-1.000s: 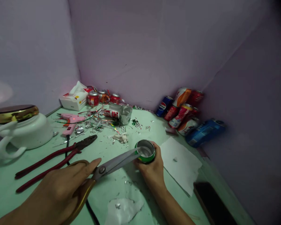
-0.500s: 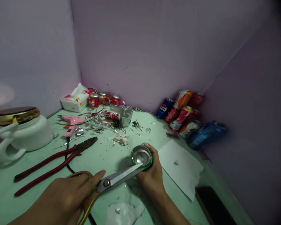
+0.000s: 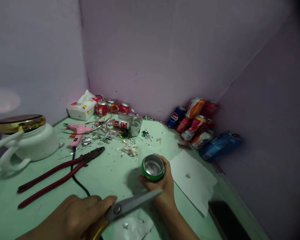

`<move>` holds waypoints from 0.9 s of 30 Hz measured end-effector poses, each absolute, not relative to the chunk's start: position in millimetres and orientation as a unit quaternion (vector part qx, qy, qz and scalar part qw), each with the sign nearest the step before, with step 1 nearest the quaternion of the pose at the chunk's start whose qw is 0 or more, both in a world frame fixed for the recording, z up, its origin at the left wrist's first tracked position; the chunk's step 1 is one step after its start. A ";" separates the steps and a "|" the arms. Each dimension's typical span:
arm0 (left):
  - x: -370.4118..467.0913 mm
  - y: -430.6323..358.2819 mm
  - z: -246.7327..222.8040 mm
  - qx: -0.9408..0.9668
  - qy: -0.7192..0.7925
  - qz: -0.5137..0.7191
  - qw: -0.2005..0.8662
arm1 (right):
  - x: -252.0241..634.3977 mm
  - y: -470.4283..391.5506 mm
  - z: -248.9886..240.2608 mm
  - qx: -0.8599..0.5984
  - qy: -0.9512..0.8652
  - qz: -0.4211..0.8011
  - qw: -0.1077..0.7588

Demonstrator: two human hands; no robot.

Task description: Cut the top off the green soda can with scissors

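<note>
My left hand (image 3: 76,213) is closed around the gold handles of a large pair of scissors (image 3: 135,203). The scissor blades are together and point right, a little below the can. My right hand (image 3: 166,186) grips a cut-down green can (image 3: 152,176), its open top tilted toward me and its silver inside showing. The scissors are apart from the can's rim, with their tip in front of my right wrist. Red-handled pliers (image 3: 83,159) lie on the table left of the scissors.
A pink glue gun (image 3: 78,130), metal scraps (image 3: 105,135) and a cut silver can (image 3: 135,126) lie at the back. A white teapot (image 3: 37,143) stands left. Drink cans (image 3: 197,125) are stacked right, near white paper (image 3: 192,180) and a dark phone (image 3: 226,218).
The scissors have come out of the can's opening and moved down toward me, their blades now closed. The can has shifted slightly right in my right hand.
</note>
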State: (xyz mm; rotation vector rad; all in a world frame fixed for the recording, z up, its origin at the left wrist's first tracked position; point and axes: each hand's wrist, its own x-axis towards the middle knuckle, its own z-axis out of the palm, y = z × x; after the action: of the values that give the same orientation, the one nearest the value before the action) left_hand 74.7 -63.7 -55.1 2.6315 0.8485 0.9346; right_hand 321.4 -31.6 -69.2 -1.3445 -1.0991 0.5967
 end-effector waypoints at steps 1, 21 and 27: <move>74.7 -63.8 -55.9 0.892 0.282 0.334 0.116 | 322.0 -30.8 -70.4 -0.593 -0.461 0.260 0.607; 63.2 -48.7 -65.9 0.886 0.338 0.309 0.070 | 319.3 -35.6 -72.3 -0.577 -0.492 0.275 0.591; 53.1 -45.6 -76.6 0.902 0.323 0.270 0.095 | 320.0 -36.1 -69.8 -0.571 -0.498 0.295 0.582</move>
State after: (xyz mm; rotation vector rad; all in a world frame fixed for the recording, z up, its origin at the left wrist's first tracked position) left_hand 53.1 -45.6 -76.6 2.6748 0.9581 0.7997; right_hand 320.0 -36.1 -69.8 -1.3335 -1.1640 0.6889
